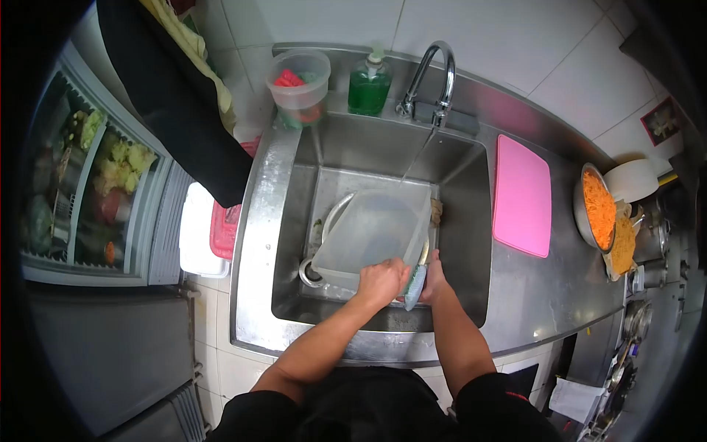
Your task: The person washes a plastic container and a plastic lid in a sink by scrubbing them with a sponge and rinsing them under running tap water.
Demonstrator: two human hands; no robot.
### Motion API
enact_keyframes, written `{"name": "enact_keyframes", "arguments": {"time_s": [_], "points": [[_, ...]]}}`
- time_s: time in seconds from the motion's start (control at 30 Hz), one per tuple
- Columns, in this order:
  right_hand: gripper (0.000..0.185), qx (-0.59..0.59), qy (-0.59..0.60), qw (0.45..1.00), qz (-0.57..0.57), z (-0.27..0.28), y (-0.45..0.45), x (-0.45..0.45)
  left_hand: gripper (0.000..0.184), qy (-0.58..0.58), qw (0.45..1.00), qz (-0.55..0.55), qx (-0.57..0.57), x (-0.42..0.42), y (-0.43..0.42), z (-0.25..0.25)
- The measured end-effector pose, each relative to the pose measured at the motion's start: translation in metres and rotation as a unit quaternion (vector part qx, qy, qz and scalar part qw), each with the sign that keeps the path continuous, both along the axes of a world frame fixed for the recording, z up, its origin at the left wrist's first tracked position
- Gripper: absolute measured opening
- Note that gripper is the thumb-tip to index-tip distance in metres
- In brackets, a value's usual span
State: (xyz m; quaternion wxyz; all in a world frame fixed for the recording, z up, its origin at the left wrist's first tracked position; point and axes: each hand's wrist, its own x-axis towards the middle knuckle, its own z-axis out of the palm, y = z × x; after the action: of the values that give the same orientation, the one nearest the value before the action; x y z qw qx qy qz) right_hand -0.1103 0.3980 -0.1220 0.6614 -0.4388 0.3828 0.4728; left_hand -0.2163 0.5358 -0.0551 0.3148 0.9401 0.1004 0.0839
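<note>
Both of my hands are low in the steel sink [294,221], close together. My left hand [384,281] is closed in a fist, knuckles up; what its fingers press on is hidden. My right hand [436,277] is beside it, wrapped along a narrow light-blue and greenish object [416,286] with a pale yellowish strip above it. I cannot make out its kind. Just beyond my hands a large translucent plastic container [372,228] lies tilted in the sink. A round rim [335,214] shows at its left. Water runs thinly from the faucet [448,74] behind it.
Behind the sink stand a clear tub [298,92] and a green soap bottle [370,87]. To the right lie a pink cutting board [523,195] and a bowl of shredded orange food [598,206]. A glass-fronted fridge [140,243] is at left, beside a white container [202,232].
</note>
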Motion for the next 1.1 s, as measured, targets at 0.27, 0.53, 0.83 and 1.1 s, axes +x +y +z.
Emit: {"name": "enact_keyframes", "arguments": {"time_s": [0.27,0.53,0.83,1.1], "points": [[0.088,0.086,-0.060,0.994,-0.014,0.024,-0.016,-0.019,0.028,0.041,0.997,-0.061,-0.026,-0.004,-0.008,-0.014],[0.053,-0.237,-0.178,0.899,0.323,0.005,-0.006,-0.009,0.037,0.171,0.960,-0.220,-0.023,-0.024,-0.013,-0.033],[0.039,-0.261,-0.233,0.864,0.362,-0.029,-0.060,0.000,0.088,0.288,0.911,0.136,-0.264,-0.027,0.118,-0.029],[0.044,-0.265,-0.292,0.863,0.318,0.004,-0.052,0.017,0.103,0.226,0.787,0.114,-0.563,-0.028,0.130,-0.040]]}}
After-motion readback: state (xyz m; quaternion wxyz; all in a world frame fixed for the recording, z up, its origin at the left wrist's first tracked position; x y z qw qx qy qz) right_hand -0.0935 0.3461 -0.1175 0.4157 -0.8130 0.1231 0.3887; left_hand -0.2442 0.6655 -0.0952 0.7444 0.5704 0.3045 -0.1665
